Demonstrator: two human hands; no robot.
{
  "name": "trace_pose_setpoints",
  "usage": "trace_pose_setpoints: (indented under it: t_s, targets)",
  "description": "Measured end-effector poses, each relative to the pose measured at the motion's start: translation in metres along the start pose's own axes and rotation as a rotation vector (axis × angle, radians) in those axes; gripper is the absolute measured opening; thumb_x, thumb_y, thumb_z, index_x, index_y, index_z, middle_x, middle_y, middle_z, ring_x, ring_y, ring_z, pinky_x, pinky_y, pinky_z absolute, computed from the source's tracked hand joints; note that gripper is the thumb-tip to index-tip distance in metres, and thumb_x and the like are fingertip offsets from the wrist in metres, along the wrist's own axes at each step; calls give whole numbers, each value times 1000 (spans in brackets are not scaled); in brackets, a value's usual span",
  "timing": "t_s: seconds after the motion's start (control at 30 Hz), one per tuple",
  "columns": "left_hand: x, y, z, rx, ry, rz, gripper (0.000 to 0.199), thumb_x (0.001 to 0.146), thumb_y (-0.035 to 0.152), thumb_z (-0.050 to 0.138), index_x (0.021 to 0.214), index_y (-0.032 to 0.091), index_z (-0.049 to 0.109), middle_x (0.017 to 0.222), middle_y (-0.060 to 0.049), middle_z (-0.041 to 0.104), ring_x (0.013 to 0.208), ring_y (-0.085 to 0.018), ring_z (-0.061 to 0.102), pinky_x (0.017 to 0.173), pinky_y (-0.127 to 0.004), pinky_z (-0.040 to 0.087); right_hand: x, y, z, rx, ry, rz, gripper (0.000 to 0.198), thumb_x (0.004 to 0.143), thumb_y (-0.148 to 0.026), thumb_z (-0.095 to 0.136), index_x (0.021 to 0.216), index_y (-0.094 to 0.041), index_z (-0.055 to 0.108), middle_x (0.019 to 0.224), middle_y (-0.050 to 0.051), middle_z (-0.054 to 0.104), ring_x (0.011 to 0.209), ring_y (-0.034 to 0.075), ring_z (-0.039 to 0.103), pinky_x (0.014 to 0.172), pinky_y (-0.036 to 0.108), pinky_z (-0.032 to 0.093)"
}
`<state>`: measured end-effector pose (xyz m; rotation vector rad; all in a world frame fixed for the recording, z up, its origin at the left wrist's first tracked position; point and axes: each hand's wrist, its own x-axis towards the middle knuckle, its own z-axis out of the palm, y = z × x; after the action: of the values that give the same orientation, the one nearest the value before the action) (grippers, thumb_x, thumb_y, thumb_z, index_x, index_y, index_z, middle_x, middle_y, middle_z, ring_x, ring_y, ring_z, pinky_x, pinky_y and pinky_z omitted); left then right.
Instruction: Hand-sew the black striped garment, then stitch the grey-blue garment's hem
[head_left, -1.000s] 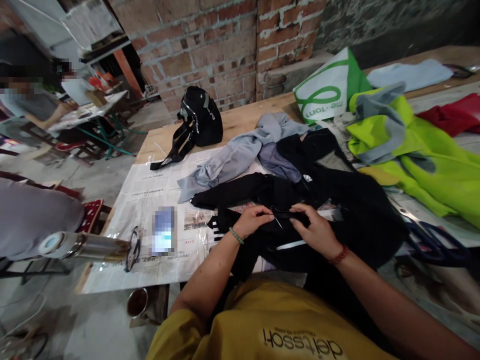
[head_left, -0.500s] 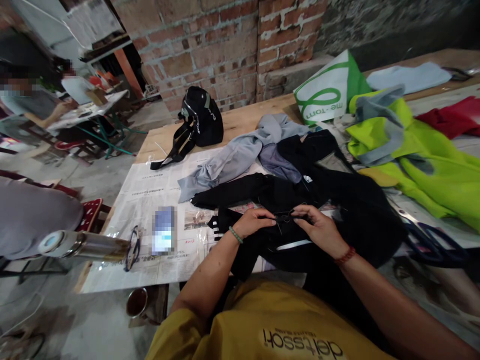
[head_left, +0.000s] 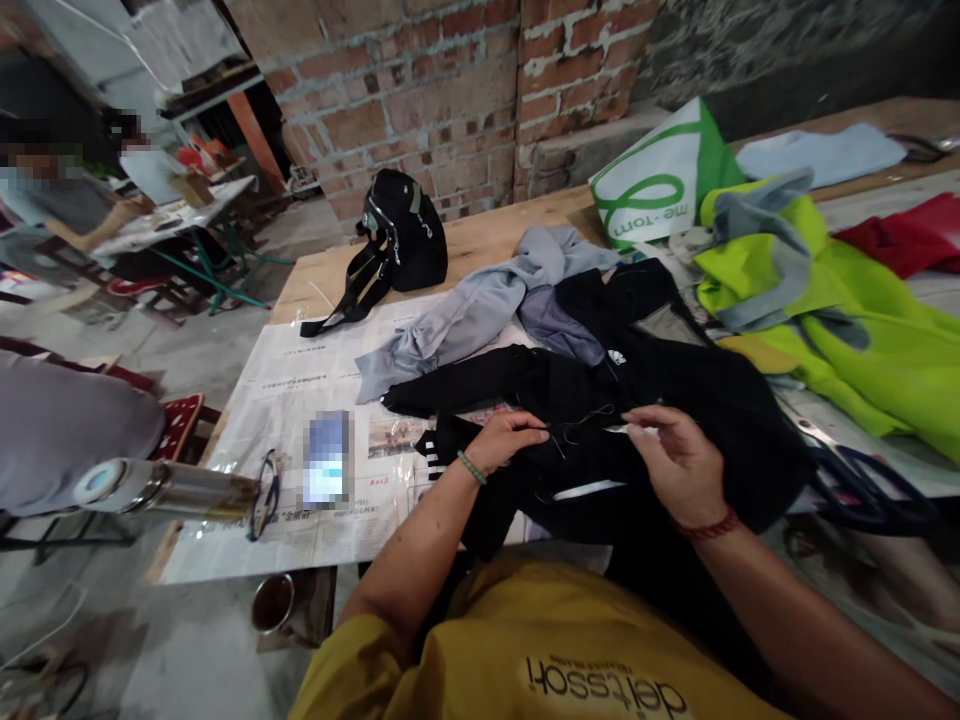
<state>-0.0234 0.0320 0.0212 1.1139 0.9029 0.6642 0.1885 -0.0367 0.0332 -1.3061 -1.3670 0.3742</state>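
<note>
1. Rightward since the earlier frame: the right hand [head_left: 684,468] has drawn away from the left hand [head_left: 504,444], widening the gap between them; the left has barely shifted.
2. Largest is the worktop [head_left: 487,222], wood partly covered with newspaper [head_left: 274,375]; a grey garment [head_left: 476,305] crosses its middle, a lime garment [head_left: 862,320] lies towards its right end.
3. Next comes the black garment [head_left: 750,435], spread along the near edge, right of the middle; scissors [head_left: 874,485] lie just beyond it, by the same edge.
4. Left thumb and forefinger press together, seemingly pinching black cloth; right thumb and forefinger come close together, though whether anything sits between them I cannot tell.
5. Smallest is a thin thread [head_left: 602,410], looped between the hands; handling it well probably calls for a steady left pinch, cloth kept flat, and a slow, even pull; a loose loop could knot.
</note>
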Motion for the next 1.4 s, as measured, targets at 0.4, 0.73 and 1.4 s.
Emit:
trace_pose_setpoints:
  t_s: [0.4, 0.73, 1.4]
  targets:
    - [0, 1, 0, 37, -13, 65, 31, 60, 38, 73, 73, 10, 66, 65, 1, 58, 62, -7, 46, 63, -22, 35, 2, -4, 34, -444, -291, -627, 17, 78, -22, 63, 94, -25, 68, 92, 5, 66, 98, 23, 54, 80, 40, 43]
    - [1, -1, -2, 112, -28, 112, 27, 64, 36, 69, 74, 11, 67, 69, 0, 59, 67, -9, 49, 69, -24, 37, 4, -9, 46, -376, -276, -580, 9, 81, -17, 57, 84, -21, 64, 82, 4, 67, 88, 20, 57, 78, 36, 41]
    - [1, -3, 3, 285, 59, 185, 18, 70, 29, 63, 75, 12, 66, 67, 1, 59, 64, -9, 47, 64, -21, 38, -1, -12, 55, -142, -195, -282, 7, 85, -19, 51, 86, -23, 56, 77, 2, 61, 72, 16, 58, 68, 31, 46]
